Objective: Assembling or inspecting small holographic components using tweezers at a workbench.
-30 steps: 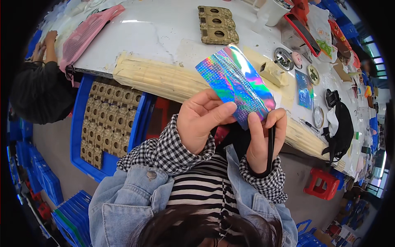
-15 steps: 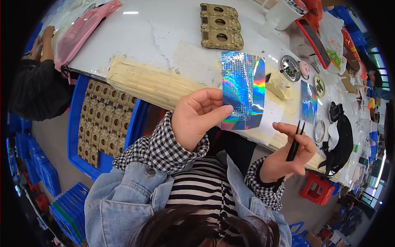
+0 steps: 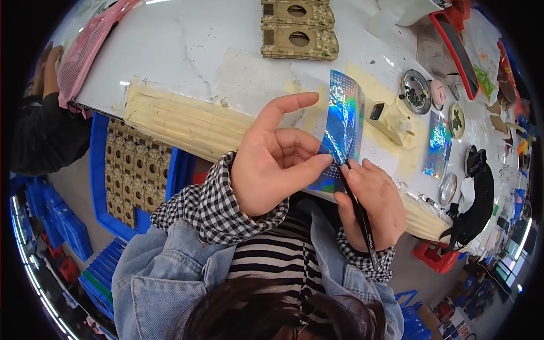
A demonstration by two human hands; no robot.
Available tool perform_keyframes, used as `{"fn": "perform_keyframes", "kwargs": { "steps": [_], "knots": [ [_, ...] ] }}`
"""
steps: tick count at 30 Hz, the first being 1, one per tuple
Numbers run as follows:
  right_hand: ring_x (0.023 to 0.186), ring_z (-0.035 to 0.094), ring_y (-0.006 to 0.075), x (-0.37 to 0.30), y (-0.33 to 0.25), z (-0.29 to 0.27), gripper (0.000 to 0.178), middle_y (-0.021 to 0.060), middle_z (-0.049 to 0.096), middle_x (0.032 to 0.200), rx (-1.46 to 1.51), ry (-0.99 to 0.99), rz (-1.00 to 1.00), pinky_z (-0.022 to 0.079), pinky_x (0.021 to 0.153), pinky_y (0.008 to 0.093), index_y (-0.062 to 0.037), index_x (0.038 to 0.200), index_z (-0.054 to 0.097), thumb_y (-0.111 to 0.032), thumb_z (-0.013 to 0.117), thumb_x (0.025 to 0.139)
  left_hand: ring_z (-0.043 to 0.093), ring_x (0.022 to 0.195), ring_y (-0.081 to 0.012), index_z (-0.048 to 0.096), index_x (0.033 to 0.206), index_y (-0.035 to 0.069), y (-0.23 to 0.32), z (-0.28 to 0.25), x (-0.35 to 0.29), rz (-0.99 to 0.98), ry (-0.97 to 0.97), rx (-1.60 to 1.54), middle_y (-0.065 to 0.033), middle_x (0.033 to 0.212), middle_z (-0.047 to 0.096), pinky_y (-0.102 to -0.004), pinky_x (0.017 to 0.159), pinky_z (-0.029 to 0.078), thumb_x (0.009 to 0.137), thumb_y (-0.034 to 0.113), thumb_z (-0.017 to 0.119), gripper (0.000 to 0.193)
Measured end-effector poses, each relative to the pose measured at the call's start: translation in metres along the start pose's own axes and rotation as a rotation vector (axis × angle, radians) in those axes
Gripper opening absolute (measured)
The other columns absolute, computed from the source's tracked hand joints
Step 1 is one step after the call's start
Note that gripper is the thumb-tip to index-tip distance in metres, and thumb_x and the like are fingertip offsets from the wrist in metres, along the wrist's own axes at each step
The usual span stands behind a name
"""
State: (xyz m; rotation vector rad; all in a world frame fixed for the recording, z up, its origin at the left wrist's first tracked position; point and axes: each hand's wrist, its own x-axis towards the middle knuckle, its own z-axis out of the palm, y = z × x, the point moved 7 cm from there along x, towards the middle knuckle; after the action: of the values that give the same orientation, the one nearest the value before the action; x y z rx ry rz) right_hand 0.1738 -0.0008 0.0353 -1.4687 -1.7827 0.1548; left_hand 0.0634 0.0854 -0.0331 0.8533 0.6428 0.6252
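Observation:
Between the thumb and fingers of my left hand (image 3: 263, 170) is a shiny blue holographic sheet (image 3: 343, 110) covered in rows of small dots. Its index finger is raised and stretched out. My right hand (image 3: 377, 201) has black tweezers (image 3: 360, 218) lying along its palm, their tips at the sheet's lower right edge. The right fingertips are close against that edge too; whether they pinch the sheet is unclear. Beyond the hands, camouflage-patterned cases (image 3: 300, 42) with round openings lie on the white table (image 3: 238, 73).
A blue crate (image 3: 100, 181) of similar cases stands at left, below the padded table edge (image 3: 175, 122). To the right are a tape-wrapped block (image 3: 391, 123), another holographic sheet (image 3: 439, 144), and a round metal dish (image 3: 416, 90). A person's sleeve (image 3: 42, 133) and a pink basket (image 3: 88, 51) are at far left.
My right hand has come left with the tweezers to meet the sheet. The sheet has turned more edge-on, and my left index finger has lifted away. The whole view has shifted slightly.

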Motion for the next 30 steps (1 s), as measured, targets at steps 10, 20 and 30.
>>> {"fn": "perform_keyframes", "kwargs": {
  "steps": [10,20,30],
  "knots": [
    [0.090,0.067,0.0281,-0.0075,0.0007,-0.0001,0.037,0.0160,0.067,0.090,0.044,0.033,0.031,0.052,0.088,0.0455,0.0018,0.104,0.062,0.002,0.075,0.070,0.059,0.078,-0.0059,0.026,0.137,0.001,-0.0032,0.0017,-0.0026,0.026,0.012,0.045,-0.0043,0.082,0.064,-0.0185,0.069,0.048,0.081,-0.005,0.064,0.068],
    [0.089,0.067,0.0277,-0.0090,0.0000,-0.0007,0.034,0.0159,0.067,0.089,0.060,0.026,0.033,0.052,0.088,0.0459,0.0034,0.102,0.063,0.004,0.074,0.070,0.060,0.077,-0.0060,0.025,0.137,0.000,-0.0035,0.0025,-0.0031,0.045,0.023,0.055,-0.0036,0.082,0.063,-0.0184,0.069,0.048,0.081,-0.007,0.062,0.068],
    [0.088,0.067,0.0267,-0.0094,-0.0019,0.0007,0.033,0.0150,0.067,0.089,0.073,0.070,0.045,0.052,0.088,0.0450,0.0032,0.102,0.063,0.006,0.073,0.070,0.061,0.077,-0.0067,0.025,0.136,-0.003,-0.0008,0.0024,-0.0062,0.104,0.014,0.058,-0.0044,0.082,0.063,-0.0189,0.070,0.049,0.081,-0.008,0.061,0.066]
  ]
}}
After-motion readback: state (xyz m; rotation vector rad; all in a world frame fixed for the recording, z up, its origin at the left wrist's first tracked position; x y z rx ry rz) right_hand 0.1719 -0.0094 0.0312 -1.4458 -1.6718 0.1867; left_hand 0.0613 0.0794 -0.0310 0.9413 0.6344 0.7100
